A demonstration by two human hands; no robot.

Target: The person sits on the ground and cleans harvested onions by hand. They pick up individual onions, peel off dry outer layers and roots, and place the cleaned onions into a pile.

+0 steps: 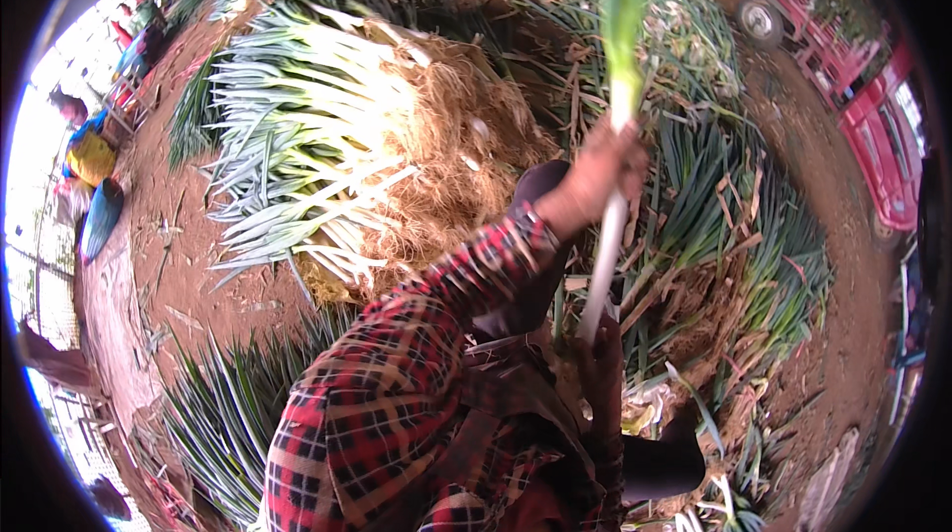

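My left hand (pixel 602 167), at the end of a red and black plaid sleeve, is closed around the pale stalk of a long green onion (pixel 614 227). The onion's green leaves rise past the top of the picture. Below, my right hand (pixel 601 346) is in shade at the onion's lower white end, with its fingers around it; the root end is hidden. Left of my left arm lies a large pile of green onions (pixel 320 108), leaves to the left and brown fibrous roots to the right.
More green onions (pixel 796 257) lie at the right, and others (pixel 230 413) at the lower left. Loose leaves (pixel 684 34) cover the soil ahead. A red vehicle (pixel 877 153) with a loaded bed stands at the far right. People (pixel 89 138) are at the left edge.
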